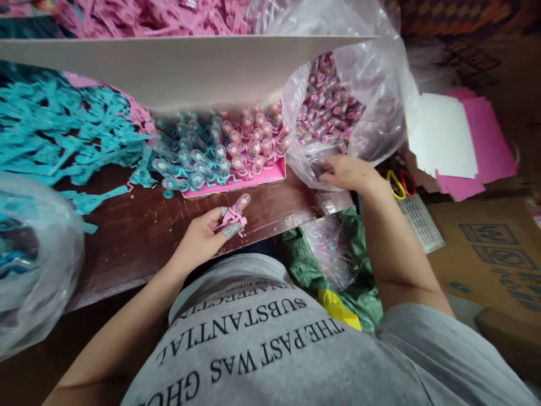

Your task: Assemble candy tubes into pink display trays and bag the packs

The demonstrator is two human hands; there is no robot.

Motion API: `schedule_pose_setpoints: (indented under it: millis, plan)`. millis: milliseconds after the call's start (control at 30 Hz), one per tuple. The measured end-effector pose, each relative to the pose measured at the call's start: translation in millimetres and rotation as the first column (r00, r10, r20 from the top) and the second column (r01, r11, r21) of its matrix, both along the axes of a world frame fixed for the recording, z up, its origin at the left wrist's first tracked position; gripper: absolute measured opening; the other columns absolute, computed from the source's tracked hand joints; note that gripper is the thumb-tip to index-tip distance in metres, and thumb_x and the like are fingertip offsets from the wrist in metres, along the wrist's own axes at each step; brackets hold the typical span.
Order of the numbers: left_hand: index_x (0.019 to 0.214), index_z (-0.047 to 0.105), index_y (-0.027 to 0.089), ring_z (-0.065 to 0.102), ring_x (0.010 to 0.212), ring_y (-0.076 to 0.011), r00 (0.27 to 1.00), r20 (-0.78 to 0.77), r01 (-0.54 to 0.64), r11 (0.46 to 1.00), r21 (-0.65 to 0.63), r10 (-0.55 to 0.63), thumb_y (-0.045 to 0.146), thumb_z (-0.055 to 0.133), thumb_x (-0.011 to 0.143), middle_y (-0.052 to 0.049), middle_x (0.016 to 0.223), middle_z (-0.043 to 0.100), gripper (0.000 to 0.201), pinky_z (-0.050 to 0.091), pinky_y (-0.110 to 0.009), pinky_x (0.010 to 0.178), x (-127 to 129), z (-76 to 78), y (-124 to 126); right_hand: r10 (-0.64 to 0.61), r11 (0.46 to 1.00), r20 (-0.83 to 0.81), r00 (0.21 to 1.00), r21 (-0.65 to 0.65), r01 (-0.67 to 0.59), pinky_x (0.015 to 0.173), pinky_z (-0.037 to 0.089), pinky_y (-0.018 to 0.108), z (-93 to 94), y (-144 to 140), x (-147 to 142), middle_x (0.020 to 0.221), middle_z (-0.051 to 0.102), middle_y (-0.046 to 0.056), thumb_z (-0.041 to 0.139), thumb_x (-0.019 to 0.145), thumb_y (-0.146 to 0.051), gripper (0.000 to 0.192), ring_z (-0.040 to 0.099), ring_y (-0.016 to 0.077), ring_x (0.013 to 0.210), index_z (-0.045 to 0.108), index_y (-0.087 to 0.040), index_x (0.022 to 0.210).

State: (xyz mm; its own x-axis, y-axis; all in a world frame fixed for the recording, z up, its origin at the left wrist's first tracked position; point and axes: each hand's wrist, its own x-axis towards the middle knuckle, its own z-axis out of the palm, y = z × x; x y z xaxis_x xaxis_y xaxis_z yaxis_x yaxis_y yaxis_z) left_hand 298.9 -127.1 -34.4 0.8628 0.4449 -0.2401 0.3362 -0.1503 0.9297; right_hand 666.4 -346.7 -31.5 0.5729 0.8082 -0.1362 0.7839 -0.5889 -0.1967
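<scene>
My left hand (pixel 207 234) pinches a pink plastic piece (pixel 235 216) with a clear domed capsule at its tip, held low over the table's front edge. Silvery tape wraps the thumb and a finger. At the front lip of a clear plastic bag (pixel 380 113), my right hand (pixel 350 172) has its fingers curled in, and what they hold, if anything, does not show. Inside that bag lie many small pink-ended capsules (pixel 327 104). Between the hands and behind them, a pink box (pixel 270 173) carries rows of teal and pink dome-topped pieces (pixel 253 146).
Heaped teal plastic parts (pixel 63 129) cover the table's left, beside another clear bag (pixel 46 282). A white upright panel (pixel 190 70) stands behind, with pink parts (pixel 160 17) beyond. Yellow-and-red scissors (pixel 401 183), white-and-pink card (pixel 443 135) and a cardboard carton (pixel 486 242) are right. A green bag (pixel 298 254) hangs below.
</scene>
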Motion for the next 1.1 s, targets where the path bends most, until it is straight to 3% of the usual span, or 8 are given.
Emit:
schedule_pose_setpoints:
  millis: [133,233,333,467,733,933,1033,1100]
  plan:
    - [0.104,0.076,0.018,0.069,0.088,-0.0162,0.998,0.033,0.048,0.998,-0.044,-0.047,0.051,0.083,0.088,-0.002,0.097,0.076,0.037,0.056,-0.03,0.089,14.2,1.9,-8.0,-0.049,0.997,0.009,0.999,-0.055,0.049,0.091,0.057,0.05,-5.5,-13.4,-11.3,0.095,0.076,0.015,0.064,0.09,-0.025,0.024,0.072,0.0319,0.095,0.077,-0.013,0.105]
    - [0.099,0.075,0.017,0.068,0.084,-0.0158,0.997,0.069,0.038,0.996,-0.085,-0.032,0.049,0.083,0.087,-0.002,0.093,0.075,0.035,0.058,-0.03,0.085,24.9,7.4,-15.6,-0.051,0.96,0.032,0.998,0.276,0.04,0.093,0.058,0.051,12.2,-15.6,-42.3,0.108,0.077,0.016,0.065,0.095,-0.028,0.028,0.071,0.0324,0.101,0.073,-0.015,0.119]
    - [0.097,0.073,0.017,0.07,0.085,-0.0156,0.995,0.103,0.016,0.982,-0.19,0.004,0.046,0.087,0.082,-0.003,0.094,0.077,0.035,0.059,-0.03,0.085,33.8,12.1,-21.9,0.189,0.814,-0.035,0.981,0.564,-0.136,0.095,0.06,0.045,32.6,-12.8,-90.4,0.117,0.074,0.011,0.061,0.103,-0.029,0.027,0.071,0.0269,0.109,0.069,-0.024,0.129]
    - [0.099,0.073,0.017,0.072,0.086,-0.016,0.991,0.119,-0.018,0.954,-0.3,0.056,0.045,0.092,0.076,-0.005,0.098,0.079,0.041,0.062,-0.032,0.088,40.6,16.2,-27.2,0.484,0.7,-0.113,0.868,0.646,-0.306,0.093,0.063,0.037,38.6,0.2,-152.2,0.119,0.072,0.009,0.058,0.107,-0.021,0.034,0.071,0.0201,0.11,0.063,-0.028,0.141]
    - [0.096,0.077,0.017,0.074,0.09,-0.0185,0.988,0.155,0.019,0.956,-0.293,0.028,0.053,0.088,0.08,-0.005,0.098,0.082,0.041,0.061,-0.034,0.092,37.0,16.7,-27.6,0.444,0.66,-0.155,0.883,0.723,-0.205,0.095,0.065,0.035,27.8,16.9,-179.4,0.121,0.078,0.006,0.07,0.104,-0.027,0.032,0.077,0.0195,0.107,0.059,-0.025,0.134]
    - [0.099,0.076,0.019,0.071,0.084,-0.0163,0.972,0.219,0.066,0.992,0.112,-0.089,0.048,0.076,0.094,-0.004,0.095,0.08,0.03,0.057,-0.027,0.08,24.5,17.5,-22.7,0.407,0.714,-0.286,0.867,0.692,-0.107,0.083,0.066,0.033,26.4,19.0,-190.3,0.11,0.08,0.006,0.067,0.106,-0.037,0.024,0.08,0.0192,0.094,0.06,-0.024,0.125]
    - [0.094,0.075,0.019,0.068,0.078,-0.0154,0.957,0.235,0.07,0.92,0.386,-0.171,0.042,0.071,0.097,-0.003,0.088,0.077,0.024,0.052,-0.026,0.074,18.1,20.9,-17.8,0.361,0.762,-0.606,0.709,0.629,0.15,0.053,0.056,0.023,18.6,19.3,-195.5,0.077,0.074,-0.003,0.058,0.11,-0.047,0.027,0.071,0.0127,0.058,0.054,-0.025,0.124]
    - [0.097,0.075,0.019,0.069,0.079,-0.0154,0.96,0.221,0.079,0.927,0.368,-0.169,0.041,0.072,0.098,-0.003,0.091,0.078,0.023,0.053,-0.026,0.075,16.1,22.1,-15.4,0.393,0.754,-0.709,0.585,0.613,0.236,0.049,0.052,0.022,17.3,18.9,-196.2,0.073,0.071,-0.006,0.052,0.111,-0.051,0.03,0.065,0.0108,0.052,0.051,-0.025,0.126]
